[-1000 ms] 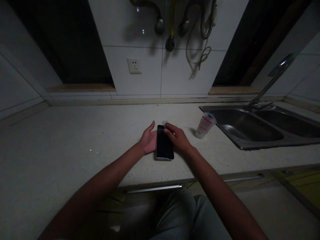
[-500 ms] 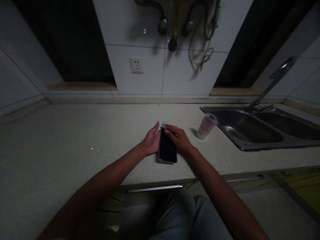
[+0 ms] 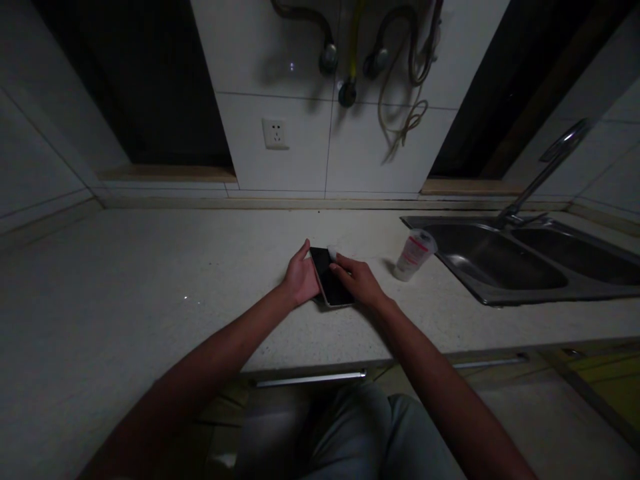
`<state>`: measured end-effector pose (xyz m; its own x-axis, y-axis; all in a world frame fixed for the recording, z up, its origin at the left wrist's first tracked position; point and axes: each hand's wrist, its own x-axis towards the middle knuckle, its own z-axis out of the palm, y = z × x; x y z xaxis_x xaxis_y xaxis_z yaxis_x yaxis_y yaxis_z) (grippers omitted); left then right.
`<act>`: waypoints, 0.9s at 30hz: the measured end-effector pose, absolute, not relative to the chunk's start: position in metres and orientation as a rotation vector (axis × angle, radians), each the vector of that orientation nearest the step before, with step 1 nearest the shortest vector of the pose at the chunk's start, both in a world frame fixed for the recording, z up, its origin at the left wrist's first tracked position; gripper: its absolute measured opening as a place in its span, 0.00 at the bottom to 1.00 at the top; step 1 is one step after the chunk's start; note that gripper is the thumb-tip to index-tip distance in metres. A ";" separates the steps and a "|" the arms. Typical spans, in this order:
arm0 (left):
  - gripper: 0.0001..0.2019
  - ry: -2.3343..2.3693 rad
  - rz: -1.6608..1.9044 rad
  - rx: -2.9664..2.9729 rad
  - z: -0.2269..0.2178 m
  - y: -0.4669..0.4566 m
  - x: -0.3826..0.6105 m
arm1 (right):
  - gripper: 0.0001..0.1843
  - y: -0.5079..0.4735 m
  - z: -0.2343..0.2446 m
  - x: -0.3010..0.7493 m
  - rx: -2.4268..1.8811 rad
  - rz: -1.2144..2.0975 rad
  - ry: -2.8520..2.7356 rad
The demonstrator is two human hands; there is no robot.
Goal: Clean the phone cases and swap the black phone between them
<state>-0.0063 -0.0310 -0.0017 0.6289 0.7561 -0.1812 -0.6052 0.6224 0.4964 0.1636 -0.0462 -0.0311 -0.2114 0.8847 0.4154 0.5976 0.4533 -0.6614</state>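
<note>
Black phone point(image 3: 323, 262) in the left hand point(image 3: 301, 277), whose grip clasps its left edge over a pale table point(image 3: 150, 280); its top now slants further left than half a second ago. The right hand's point(image 3: 364, 283) grip pinches a white scrap point(image 3: 333, 252) at the screen. Rightward, plastic cup point(image 3: 415, 255), steel sink point(image 3: 500, 295); behind, tiled wall point(image 3: 280, 170).

At the grip: 1 left hand point(image 3: 301, 277), 1 right hand point(image 3: 364, 281), 1 phone point(image 3: 330, 285), 1 white scrap point(image 3: 333, 252). Right of it: 1 cup point(image 3: 415, 255), 1 sink point(image 3: 525, 297) with 2 basins point(image 3: 493, 260), 1 faucet point(image 3: 543, 175). Beyond it: 1 socket point(image 3: 275, 134), 1 yellow hose point(image 3: 355, 40) and, though dimness blurs them, seemingly 2 dark hoses point(image 3: 306, 15). Nearer: 2 handles point(image 3: 310, 380).
</note>
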 end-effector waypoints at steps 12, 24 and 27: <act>0.30 0.444 0.950 0.367 0.005 -0.026 -0.016 | 0.21 -0.052 -0.025 0.165 -1.131 0.298 -1.817; 0.33 0.285 0.692 0.418 -0.001 -0.042 0.000 | 0.17 -0.048 -0.029 0.164 -1.092 0.297 -1.753; 0.32 0.259 0.684 0.439 -0.001 -0.046 0.003 | 0.15 -0.049 -0.027 0.162 -0.943 0.300 -1.897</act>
